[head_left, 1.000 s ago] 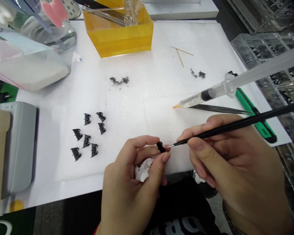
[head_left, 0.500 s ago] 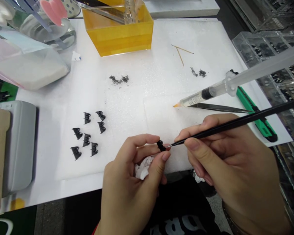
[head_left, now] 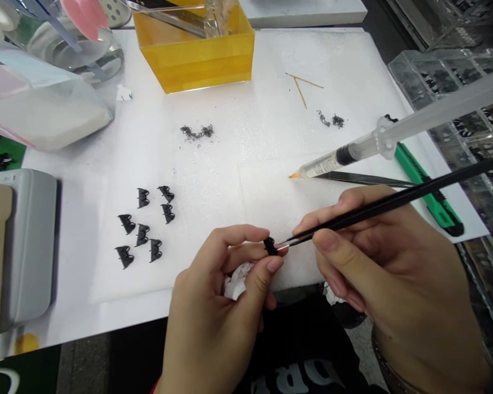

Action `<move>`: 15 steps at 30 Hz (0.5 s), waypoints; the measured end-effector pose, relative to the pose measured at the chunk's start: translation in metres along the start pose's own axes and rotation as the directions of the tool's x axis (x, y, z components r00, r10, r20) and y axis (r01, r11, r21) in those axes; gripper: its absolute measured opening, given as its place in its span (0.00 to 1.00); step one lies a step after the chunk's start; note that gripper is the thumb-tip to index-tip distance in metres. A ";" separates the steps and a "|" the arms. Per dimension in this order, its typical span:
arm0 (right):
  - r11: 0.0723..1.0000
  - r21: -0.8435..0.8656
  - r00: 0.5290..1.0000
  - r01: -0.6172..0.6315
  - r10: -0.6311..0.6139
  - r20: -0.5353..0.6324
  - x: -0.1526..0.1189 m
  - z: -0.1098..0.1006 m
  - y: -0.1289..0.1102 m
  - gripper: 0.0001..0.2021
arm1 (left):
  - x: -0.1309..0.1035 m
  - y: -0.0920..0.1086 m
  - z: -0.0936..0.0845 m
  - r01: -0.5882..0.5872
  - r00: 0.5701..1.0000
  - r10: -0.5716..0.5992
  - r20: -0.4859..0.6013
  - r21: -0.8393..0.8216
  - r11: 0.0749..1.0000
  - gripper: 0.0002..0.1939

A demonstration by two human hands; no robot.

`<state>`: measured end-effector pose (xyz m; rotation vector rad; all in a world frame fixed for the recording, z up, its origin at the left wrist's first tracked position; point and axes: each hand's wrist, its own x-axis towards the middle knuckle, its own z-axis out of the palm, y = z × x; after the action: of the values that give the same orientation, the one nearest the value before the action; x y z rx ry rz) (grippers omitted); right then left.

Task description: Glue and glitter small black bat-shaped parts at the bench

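Note:
My left hand (head_left: 222,306) pinches a small black plastic part (head_left: 270,247) between thumb and fingertips. A crumpled white tissue (head_left: 237,281) is tucked in its palm. My right hand (head_left: 365,251) grips black tweezers (head_left: 378,209) like a pen, their fine tips slightly parted at the right side of the part; whether they touch it or hold anything I cannot tell. Several similar black parts (head_left: 142,235) lie on the white foam sheet (head_left: 213,180) to the left. Two little heaps of fine dark metal pieces, one left (head_left: 197,132) and one right (head_left: 337,121), lie farther back.
A syringe (head_left: 332,158) with an orange tip slants in from the right, above other dark tweezers (head_left: 361,178) and a green cutter (head_left: 429,189). A yellow box (head_left: 205,68) stands at the back, clear compartment trays (head_left: 419,68) at the right, a grey device (head_left: 33,246) at the left.
The tweezer tips have come apart from a single closed point. The whole view has shifted slightly; my left hand keeps its pinch on the black part.

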<state>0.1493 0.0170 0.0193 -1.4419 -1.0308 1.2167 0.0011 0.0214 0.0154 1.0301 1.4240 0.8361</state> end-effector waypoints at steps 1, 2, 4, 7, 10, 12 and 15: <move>1.000 0.000 1.000 -0.001 0.001 0.001 0.000 0.000 0.000 0.07 | 0.001 0.001 0.000 -0.005 1.000 0.005 -0.009 0.014 1.000 0.08; 1.000 0.000 1.000 0.000 0.000 -0.001 0.000 0.000 0.000 0.07 | 0.002 0.001 0.000 -0.010 1.000 0.010 -0.023 0.033 0.999 0.08; 1.000 -0.008 1.000 0.005 -0.005 -0.004 -0.001 0.000 -0.001 0.07 | 0.006 0.004 0.001 -0.019 0.999 0.022 -0.050 0.068 0.997 0.10; 1.000 -0.028 1.000 0.008 -0.008 -0.003 -0.001 0.001 -0.003 0.07 | 0.012 0.008 0.002 -0.032 0.998 0.037 -0.055 0.091 0.995 0.11; 0.999 -0.034 1.000 0.005 -0.005 0.001 0.000 0.001 -0.002 0.07 | 0.014 0.008 0.002 -0.043 0.998 0.047 -0.041 0.093 0.995 0.11; 1.000 -0.028 1.000 0.000 0.000 0.002 0.001 0.001 -0.001 0.07 | 0.011 0.005 0.000 -0.049 0.998 0.052 -0.029 0.086 0.995 0.10; 1.000 -0.022 1.000 -0.013 0.013 0.001 0.002 0.001 -0.001 0.07 | 0.005 -0.002 -0.003 -0.070 0.997 0.070 0.015 0.058 0.996 0.07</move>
<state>0.1483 0.0189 0.0195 -1.4675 -1.0400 1.2190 -0.0022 0.0255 0.0119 1.1337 1.4152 0.8408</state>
